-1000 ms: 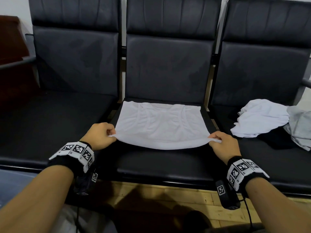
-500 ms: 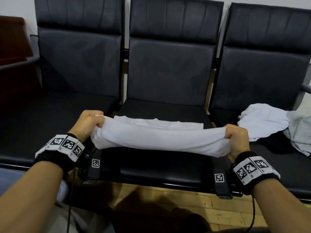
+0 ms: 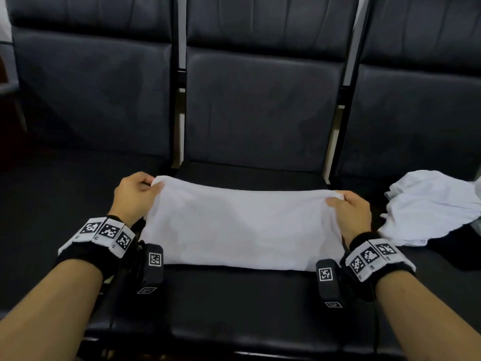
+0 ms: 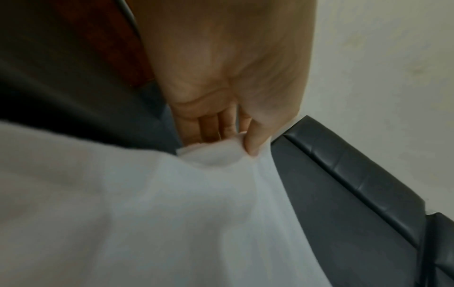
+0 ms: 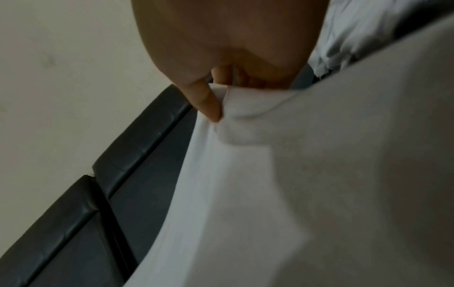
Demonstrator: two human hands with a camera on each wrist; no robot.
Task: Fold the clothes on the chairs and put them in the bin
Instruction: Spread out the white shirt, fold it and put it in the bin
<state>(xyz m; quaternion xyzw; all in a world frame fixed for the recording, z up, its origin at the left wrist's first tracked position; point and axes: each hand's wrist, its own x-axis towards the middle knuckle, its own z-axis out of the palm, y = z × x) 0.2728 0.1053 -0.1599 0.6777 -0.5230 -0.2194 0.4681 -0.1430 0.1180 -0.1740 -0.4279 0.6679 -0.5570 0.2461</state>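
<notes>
Left hand [image 3: 135, 195] pinches the far-left corner of the white shirt [image 3: 242, 230], thumb on top, to keep that edge taut. The shirt lies doubled on the middle chair [image 3: 234, 303], likely mid-fold. Right hand [image 3: 350, 212] pinches the far-right corner the same way. Unfolded clothes [image 3: 426, 204] wait on the right chair. No bin in view.

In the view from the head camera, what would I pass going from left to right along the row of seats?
Left hand → white cloth held between both hands on the middle seat → right hand → crumpled white clothes on the right seat.
</notes>
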